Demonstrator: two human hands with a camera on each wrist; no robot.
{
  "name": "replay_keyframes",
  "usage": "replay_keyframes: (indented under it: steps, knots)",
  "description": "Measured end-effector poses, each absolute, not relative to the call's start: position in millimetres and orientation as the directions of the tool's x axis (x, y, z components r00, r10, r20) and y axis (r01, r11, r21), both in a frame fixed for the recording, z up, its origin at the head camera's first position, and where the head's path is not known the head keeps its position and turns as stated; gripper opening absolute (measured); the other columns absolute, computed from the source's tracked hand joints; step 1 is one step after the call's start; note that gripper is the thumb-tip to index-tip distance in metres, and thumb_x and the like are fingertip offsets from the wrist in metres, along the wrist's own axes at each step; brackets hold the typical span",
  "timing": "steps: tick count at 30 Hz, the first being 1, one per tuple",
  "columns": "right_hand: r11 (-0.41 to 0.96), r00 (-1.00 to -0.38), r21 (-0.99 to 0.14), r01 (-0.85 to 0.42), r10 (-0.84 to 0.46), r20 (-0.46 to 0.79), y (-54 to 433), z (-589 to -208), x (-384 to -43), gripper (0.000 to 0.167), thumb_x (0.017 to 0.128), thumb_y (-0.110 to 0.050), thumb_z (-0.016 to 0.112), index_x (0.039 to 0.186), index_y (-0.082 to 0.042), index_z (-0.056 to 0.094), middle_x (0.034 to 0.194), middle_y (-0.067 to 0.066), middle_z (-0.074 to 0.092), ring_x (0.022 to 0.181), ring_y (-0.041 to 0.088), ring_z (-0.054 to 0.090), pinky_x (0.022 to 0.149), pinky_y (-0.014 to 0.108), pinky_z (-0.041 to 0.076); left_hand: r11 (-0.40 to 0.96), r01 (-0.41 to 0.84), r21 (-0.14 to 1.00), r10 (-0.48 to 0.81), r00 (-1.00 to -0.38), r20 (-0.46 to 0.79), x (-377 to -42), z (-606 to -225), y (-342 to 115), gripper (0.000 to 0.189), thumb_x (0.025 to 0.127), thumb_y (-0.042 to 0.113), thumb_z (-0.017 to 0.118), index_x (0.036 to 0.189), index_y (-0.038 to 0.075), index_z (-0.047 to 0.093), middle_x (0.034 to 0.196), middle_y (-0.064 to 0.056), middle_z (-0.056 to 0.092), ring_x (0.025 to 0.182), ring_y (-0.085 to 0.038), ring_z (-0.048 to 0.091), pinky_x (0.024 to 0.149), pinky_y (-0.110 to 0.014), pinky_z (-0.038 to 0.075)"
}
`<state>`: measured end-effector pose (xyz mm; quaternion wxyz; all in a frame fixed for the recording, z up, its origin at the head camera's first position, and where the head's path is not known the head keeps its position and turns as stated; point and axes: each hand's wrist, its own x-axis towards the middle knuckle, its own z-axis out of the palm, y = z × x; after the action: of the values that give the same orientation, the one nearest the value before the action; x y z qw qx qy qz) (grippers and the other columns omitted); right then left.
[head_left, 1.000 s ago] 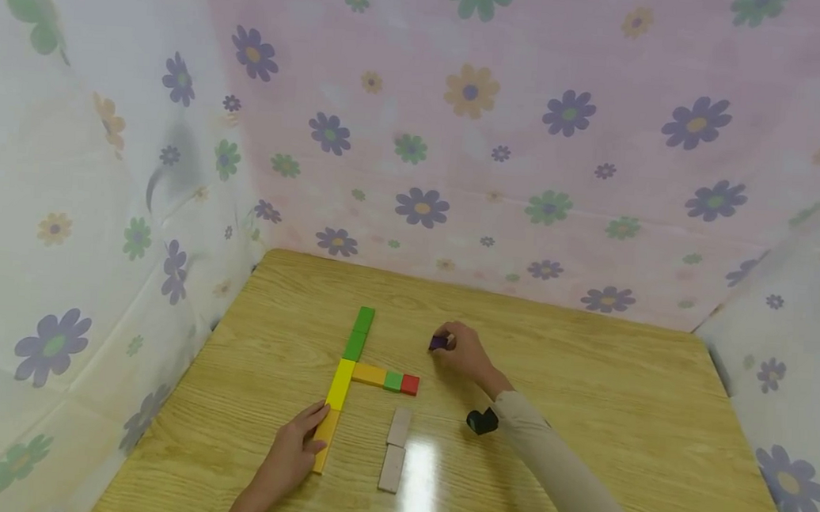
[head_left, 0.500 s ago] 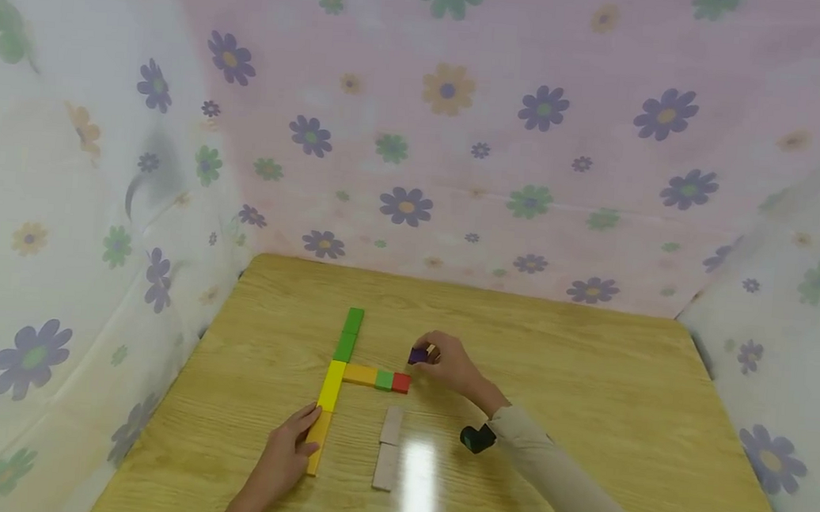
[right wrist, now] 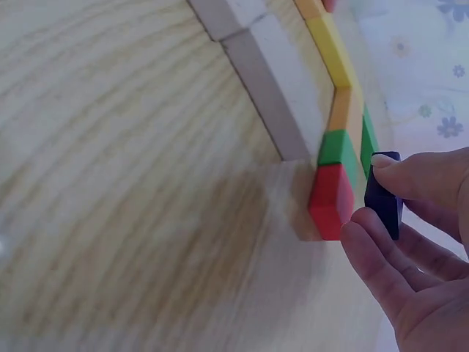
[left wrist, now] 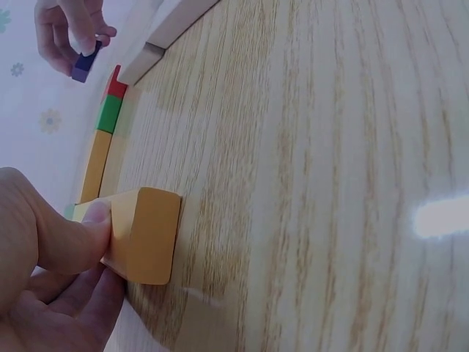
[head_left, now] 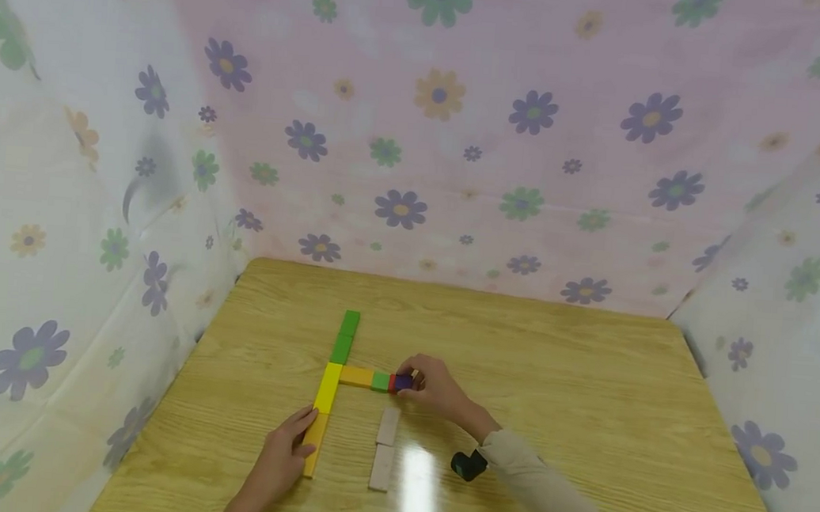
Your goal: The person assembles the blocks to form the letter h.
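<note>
My right hand (head_left: 439,389) pinches a dark purple block (right wrist: 382,194) between thumb and fingers. In the head view the block overlaps the red block (right wrist: 333,202); in the right wrist view it hovers just beside it. The red block ends a side row with a small green block (head_left: 380,382) and an orange block (head_left: 356,376). That row branches from a yellow block (head_left: 328,387) in a long line, with green blocks (head_left: 351,322) at its far end. At its near end my left hand (head_left: 280,455) grips a long orange block (left wrist: 154,235), thumb on one side, fingers on the other.
Two pale wooden blocks (head_left: 388,426) lie end to end right of the long line. A black piece (head_left: 469,466) shows beside the right sleeve (head_left: 544,487). Flower-printed cloth (head_left: 476,134) stands round the wooden table (head_left: 574,363) at the back and sides.
My right hand has brought the purple block left and toward me, from right of the rows to over the red block. My left hand keeps its grip on the orange block.
</note>
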<state>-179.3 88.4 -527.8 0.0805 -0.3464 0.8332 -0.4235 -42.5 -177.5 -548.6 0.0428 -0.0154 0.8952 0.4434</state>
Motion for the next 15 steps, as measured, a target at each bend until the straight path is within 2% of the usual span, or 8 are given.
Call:
replay_keyframes:
  steps: [7,15]
  knots:
    - [0.416,-0.766,-0.782,-0.464,-0.632,0.119,85.6,-539.3,-167.9,0.02,0.082,-0.009,0.075,0.098,-0.005,0.065,0.095,0.003,0.057,0.075,0.011,0.055,0.062,0.021,0.051,0.603,-0.076,0.794,0.011,-0.995,-0.103,-41.7,-548.1,-177.8,0.055,0.081,-0.015,0.062,0.134,-0.007,0.048,0.142,-0.022,0.041,0.127,-0.04,0.041,0.094,-0.039,0.046]
    - [0.395,-0.759,-0.772,-0.499,-0.628,0.17,82.7,-546.0,-161.2,0.018,0.082,-0.009,0.075,0.097,-0.005,0.065,0.092,0.004,0.058,0.075,0.012,0.056,0.062,0.021,0.051,0.598,-0.06,0.8,0.013,-0.996,-0.084,-42.9,-550.4,-177.4,0.055,0.081,-0.017,0.062,0.133,-0.009,0.047,0.142,-0.023,0.041,0.127,-0.041,0.041,0.094,-0.039,0.046]
